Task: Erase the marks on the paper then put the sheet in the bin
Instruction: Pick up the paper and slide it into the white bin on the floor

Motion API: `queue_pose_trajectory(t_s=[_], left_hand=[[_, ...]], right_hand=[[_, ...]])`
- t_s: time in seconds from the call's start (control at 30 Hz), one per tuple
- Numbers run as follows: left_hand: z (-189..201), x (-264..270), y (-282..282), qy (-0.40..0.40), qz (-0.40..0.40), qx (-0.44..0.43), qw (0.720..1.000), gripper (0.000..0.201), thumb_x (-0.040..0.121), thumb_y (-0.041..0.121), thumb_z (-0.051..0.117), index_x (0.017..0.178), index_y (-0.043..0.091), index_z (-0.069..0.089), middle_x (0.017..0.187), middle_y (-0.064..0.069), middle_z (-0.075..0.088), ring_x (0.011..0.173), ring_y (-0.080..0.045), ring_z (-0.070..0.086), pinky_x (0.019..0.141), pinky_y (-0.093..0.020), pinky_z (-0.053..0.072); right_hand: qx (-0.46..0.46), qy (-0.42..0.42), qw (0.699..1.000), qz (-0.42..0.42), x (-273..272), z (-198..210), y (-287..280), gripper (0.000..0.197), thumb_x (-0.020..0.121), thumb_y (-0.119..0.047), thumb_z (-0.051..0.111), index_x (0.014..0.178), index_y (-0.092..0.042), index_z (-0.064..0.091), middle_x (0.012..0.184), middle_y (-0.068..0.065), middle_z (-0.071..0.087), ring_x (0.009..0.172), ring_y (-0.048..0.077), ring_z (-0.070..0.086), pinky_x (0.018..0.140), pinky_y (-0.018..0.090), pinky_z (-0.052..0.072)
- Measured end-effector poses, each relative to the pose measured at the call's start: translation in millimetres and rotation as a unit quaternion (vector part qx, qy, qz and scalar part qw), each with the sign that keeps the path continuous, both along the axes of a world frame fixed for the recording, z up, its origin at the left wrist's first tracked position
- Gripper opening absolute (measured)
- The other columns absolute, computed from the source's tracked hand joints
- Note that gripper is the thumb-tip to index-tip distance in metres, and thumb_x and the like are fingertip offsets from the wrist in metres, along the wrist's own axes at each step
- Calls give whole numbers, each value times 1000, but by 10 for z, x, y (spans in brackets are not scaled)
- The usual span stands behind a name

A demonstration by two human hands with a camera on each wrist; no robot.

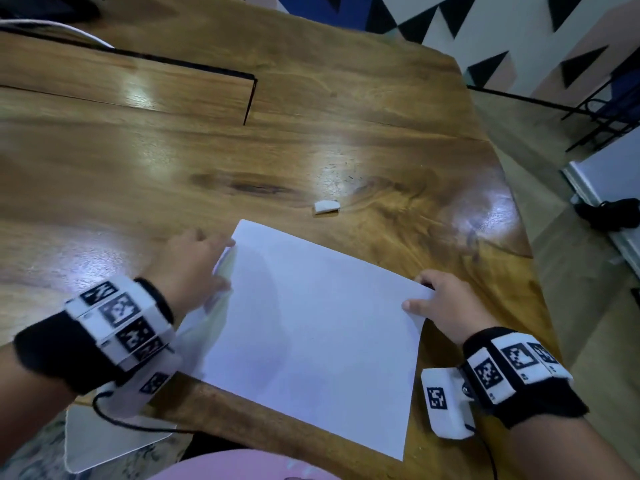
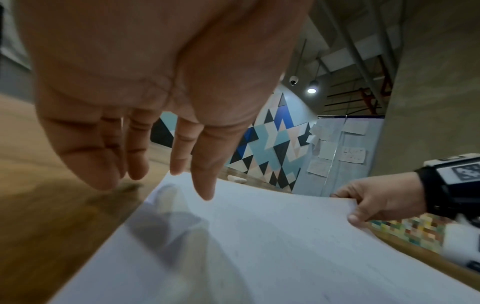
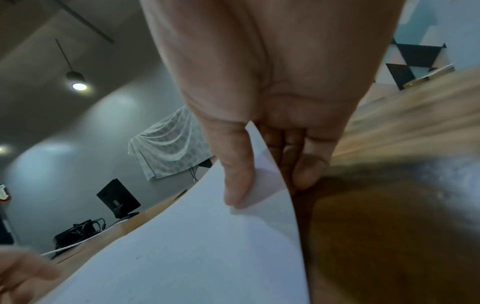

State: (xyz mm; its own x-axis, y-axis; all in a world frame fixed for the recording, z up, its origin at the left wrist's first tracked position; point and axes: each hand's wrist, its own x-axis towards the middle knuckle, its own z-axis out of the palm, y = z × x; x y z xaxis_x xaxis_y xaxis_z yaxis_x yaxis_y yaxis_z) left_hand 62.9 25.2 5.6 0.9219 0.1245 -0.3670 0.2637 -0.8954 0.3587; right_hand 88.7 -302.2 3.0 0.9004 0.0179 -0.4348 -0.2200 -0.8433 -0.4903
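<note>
A white sheet of paper (image 1: 311, 323) lies on the wooden table (image 1: 173, 150) near its front edge, and I can make out no clear marks on it. My right hand (image 1: 440, 306) pinches the sheet's right corner, thumb (image 3: 236, 174) on top and fingers underneath, lifting that corner slightly. My left hand (image 1: 201, 261) is spread with straight fingers (image 2: 179, 156) over the sheet's left edge, casting a shadow on the paper (image 2: 285, 246). Just beyond the sheet's far corner a small white eraser (image 1: 326, 206) lies on the table. No bin is in view.
The table's right edge (image 1: 512, 216) drops to the floor close to my right hand. A white cable (image 1: 69, 29) and dark items sit at the far left of the table. A pale flat object (image 1: 104, 441) shows below the front edge at lower left.
</note>
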Motion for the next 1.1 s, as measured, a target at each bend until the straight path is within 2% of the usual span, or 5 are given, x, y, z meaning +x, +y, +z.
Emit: queue_pose_trajectory(t_s=[0.17,0.3,0.47,0.73,1.1], left_hand=[[-36,-292,74,-22,25,-44,998,62,70,17,74,126,23,48,108,-10,46,103,-29,48,94,-37,40],[-33,-369,107,-41,35,-80,995,59,73,17,72,126,28,47,106,-4,43,97,-20,46,88,-29,37],[-47,-462,99,-35,39,-89,995,57,74,20,70,125,27,48,100,-1,45,94,-21,50,90,-38,46],[-49,-586,74,-52,47,-193,979,42,76,9,67,107,34,54,84,14,64,77,-4,59,63,-21,42],[-209,-932,353,19,220,-490,843,35,69,-4,70,100,9,59,56,-1,63,48,-16,62,42,-23,50]], right_hand=[[66,26,997,16,17,-1,-87,18,88,-4,62,79,-20,63,72,1,69,69,21,68,67,32,56],[131,45,990,-16,-7,-57,-147,21,89,3,57,80,-13,66,51,-9,60,44,2,52,46,15,41],[206,80,973,-63,31,-102,-196,20,90,7,54,83,-7,65,69,7,65,55,11,59,57,26,49],[286,128,943,-111,51,-104,-234,12,91,8,51,93,3,62,83,14,68,63,15,67,61,24,56],[351,117,924,-93,6,26,-44,16,86,0,60,101,-6,58,77,7,73,64,14,68,54,20,53]])
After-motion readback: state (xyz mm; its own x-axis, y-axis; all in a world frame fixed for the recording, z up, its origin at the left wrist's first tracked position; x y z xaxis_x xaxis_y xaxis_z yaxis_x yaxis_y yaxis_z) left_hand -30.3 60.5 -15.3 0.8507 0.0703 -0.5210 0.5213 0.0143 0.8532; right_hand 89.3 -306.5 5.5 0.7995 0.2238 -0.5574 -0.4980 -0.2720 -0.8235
